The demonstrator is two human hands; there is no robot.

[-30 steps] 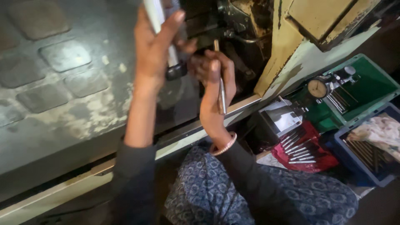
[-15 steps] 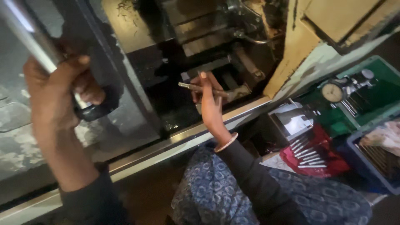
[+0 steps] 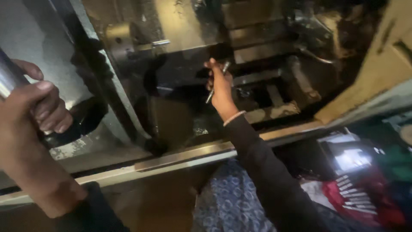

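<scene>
My left hand (image 3: 36, 109) grips the shiny metal door handle (image 3: 8, 77) of a machine enclosure's sliding door (image 3: 43, 43) at the far left. My right hand (image 3: 221, 88) reaches into the dark machine interior and holds a thin metal rod (image 3: 216, 81), tilted, between thumb and fingers. Around that hand are steel blocks and a round chuck-like part (image 3: 118, 41) inside the machine. A pale bangle sits at the right wrist.
A metal rail (image 3: 180, 157) runs along the machine's front edge. At lower right a red cloth (image 3: 356, 193) carries several thin metal rods, beside a grey box (image 3: 347, 157) and a green tray (image 3: 392, 163). A beige machine panel (image 3: 386, 56) stands at the right.
My left hand has pulled the door further left, opening the interior. My right hand has pushed deeper into the machine with the rod, turning it more upright.
</scene>
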